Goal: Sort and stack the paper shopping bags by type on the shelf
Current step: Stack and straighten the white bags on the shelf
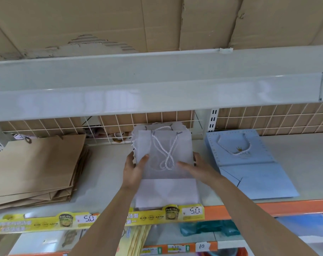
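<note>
A stack of white paper bags (pixel 168 193) with twisted white rope handles lies flat in the middle of the shelf (pixel 105 174). My left hand (pixel 134 168) grips the stack's left edge, thumb on top. My right hand (pixel 195 166) holds the right edge, thumb lying across the top bag. A pile of flat brown paper bags (pixel 37 169) lies to the left. A light blue bag (pixel 249 163) with a gold crown print and rope handle lies flat to the right.
A wire grid (pixel 157 121) with cardboard behind it backs the shelf. The upper shelf's pale front edge (pixel 157 97) hangs low above the bags. A yellow price strip (pixel 94 218) runs along the front edge. Yellow bags (pixel 136 241) and a teal plastic bag (pixel 208 229) lie on the shelf below.
</note>
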`<act>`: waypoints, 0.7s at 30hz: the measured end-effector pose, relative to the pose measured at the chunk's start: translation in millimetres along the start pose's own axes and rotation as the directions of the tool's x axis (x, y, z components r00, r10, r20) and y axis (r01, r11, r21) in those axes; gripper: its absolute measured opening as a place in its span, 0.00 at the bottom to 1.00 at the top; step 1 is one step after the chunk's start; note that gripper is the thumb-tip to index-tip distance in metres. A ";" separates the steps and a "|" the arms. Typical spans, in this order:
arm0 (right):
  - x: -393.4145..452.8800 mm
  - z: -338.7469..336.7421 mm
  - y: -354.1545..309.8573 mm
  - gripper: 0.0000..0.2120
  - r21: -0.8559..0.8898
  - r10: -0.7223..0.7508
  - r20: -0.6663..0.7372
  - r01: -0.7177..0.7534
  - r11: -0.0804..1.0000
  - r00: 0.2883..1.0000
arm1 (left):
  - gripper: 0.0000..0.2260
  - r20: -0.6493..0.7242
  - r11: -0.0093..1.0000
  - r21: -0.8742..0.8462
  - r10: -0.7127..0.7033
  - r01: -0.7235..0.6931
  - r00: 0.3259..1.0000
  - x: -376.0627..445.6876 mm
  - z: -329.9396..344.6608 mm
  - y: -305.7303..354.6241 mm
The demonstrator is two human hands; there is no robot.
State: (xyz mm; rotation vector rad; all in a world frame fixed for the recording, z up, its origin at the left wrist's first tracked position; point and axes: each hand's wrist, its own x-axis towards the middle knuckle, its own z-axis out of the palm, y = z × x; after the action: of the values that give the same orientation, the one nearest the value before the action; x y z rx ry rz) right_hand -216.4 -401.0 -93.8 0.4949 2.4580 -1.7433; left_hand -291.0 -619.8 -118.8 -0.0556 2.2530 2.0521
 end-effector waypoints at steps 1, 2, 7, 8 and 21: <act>0.1 0.0 -1.5 0.38 0.010 -0.002 -0.019 0.002 1.000 1.000 | 0.28 -0.003 1.000 -0.003 -0.011 0.011 1.000 0.0 -1.7 0.6; 1.6 -0.1 -1.6 0.34 0.023 -0.006 -0.036 0.007 1.000 0.999 | 0.28 -0.007 1.000 0.005 -0.013 0.013 1.000 0.0 -2.9 1.8; 11.9 0.4 3.6 0.26 -0.061 -0.056 -0.051 0.053 0.997 0.997 | 0.25 -0.005 0.991 0.133 0.017 -0.016 1.000 -1.2 -2.2 4.8; 13.9 0.7 4.7 0.27 -0.075 -0.057 -0.052 0.053 0.996 0.997 | 0.25 -0.004 0.989 0.146 0.023 -0.022 1.000 -1.7 -1.9 5.0; 11.7 3.0 -42.4 0.26 -0.342 -0.323 -0.455 0.172 0.924 0.830 | 0.26 -0.076 0.940 0.337 0.090 -0.060 0.993 4.6 -22.0 34.1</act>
State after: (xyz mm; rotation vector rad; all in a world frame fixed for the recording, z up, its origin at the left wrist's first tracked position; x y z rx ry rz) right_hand -241.0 -413.9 -59.5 0.6990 3.2154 -1.4193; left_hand -299.6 -638.3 -83.4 -0.0385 2.6654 1.6994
